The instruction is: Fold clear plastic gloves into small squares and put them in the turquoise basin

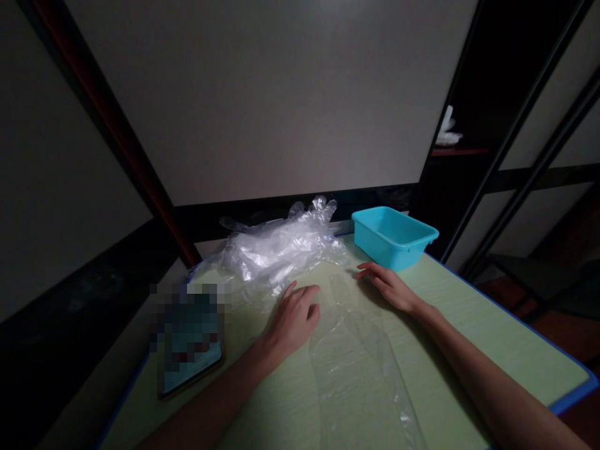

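A clear disposable plastic glove (356,369) lies flat on the table between my hands, its finger end pointing away from me and its cuff running out of the bottom of the view. My left hand (295,315) rests just left of it, fingers loosely bent and apart, with nothing visible in them. To the upper right of the glove, my right hand (387,284) lies palm down with its fingers stretched out, in front of the blue basin. Beyond my left hand sits a crumpled heap of clear plastic gloves (281,244).
A bright blue plastic basin (394,237) stands at the table's back right. At left, a propped device with a blurred screen (192,340) stands on the pale green, blue-edged table (497,350). A large pale panel (290,100) rises behind.
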The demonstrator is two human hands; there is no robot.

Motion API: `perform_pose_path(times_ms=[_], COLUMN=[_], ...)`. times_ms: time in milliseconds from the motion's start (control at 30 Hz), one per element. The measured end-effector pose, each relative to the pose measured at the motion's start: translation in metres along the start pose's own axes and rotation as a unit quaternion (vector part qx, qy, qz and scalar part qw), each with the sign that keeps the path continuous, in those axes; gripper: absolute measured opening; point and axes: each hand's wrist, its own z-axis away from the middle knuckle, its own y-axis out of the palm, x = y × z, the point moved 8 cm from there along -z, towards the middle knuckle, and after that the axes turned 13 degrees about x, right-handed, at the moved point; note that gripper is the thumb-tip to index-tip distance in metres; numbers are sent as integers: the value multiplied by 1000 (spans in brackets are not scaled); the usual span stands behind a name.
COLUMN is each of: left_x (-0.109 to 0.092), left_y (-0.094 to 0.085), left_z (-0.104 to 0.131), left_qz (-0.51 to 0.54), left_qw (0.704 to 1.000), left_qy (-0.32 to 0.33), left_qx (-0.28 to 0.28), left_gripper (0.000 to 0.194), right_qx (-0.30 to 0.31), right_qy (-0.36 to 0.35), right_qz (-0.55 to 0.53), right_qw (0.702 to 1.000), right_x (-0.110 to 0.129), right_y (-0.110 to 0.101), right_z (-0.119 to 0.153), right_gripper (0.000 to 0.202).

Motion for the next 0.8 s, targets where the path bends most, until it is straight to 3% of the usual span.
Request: perform_pose_path(times_ms=[133,233,333,467,533,633,733,800], left_x=[-9,-29,-72,-118,-125,-125,-126,-127], left_y=[-6,-9,-1,17,23,24,22,22], left_z=[0,2,10,36,44,46,46,46], left_qz=[46,97,107,77,74,79,79,76], left_qw=[999,994,973,910,892,890,888,887], left_qy=[26,56,166,316,342,343,347,348], left_qx=[-13,9,116,258,286,290,290,294], left_gripper=[28,29,36,50,52,52,53,54], right_qx=[-8,0,15,45,77,149,219,241], right_qy=[-10,-16,-22,-25,-22,-29,-43,-44], right_qz=[-31,-68,-115,-203,-293,-405,-447,-452], right_qw=[999,998,993,978,953,901,866,858], right_x=[2,3,7,15,20,35,54,61], right_y=[-1,2,10,25,36,56,72,79], right_z=[0,-1,-3,-6,-7,-6,-3,-1], right_gripper=[28,26,25,23,23,28,31,31])
